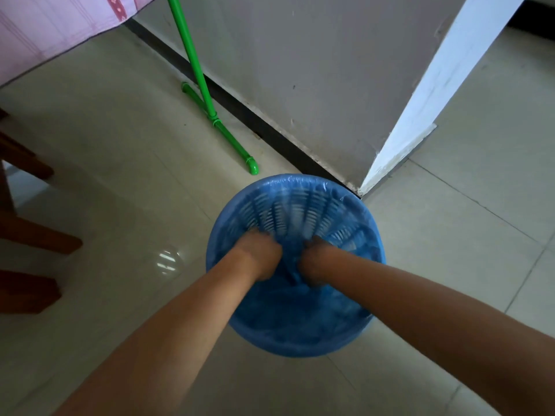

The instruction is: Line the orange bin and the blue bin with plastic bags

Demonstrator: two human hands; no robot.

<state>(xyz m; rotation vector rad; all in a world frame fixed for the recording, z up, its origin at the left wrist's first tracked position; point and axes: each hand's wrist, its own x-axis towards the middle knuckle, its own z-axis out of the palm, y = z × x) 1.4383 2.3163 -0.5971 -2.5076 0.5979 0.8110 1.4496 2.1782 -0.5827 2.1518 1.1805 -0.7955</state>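
The bin (288, 211) is set on the floor (120, 190) in the lower middle, just before the corner where the wall (300, 70) is met by the door frame (435, 85). A plastic bag (300, 319) is spread inside the bin, with its edge turned over the rim. Both hands are lowered into the bin against the bag, the left hand (259, 256) just beside the right hand (315, 261); the fingers are blurred. A pipe stand (207, 94) is placed behind and left of the bin, along the foot of the wall. Furniture legs (36, 238) are seen at the far left, well apart from the bin, and a cloth (45, 34) is hung at the upper left, behind them.
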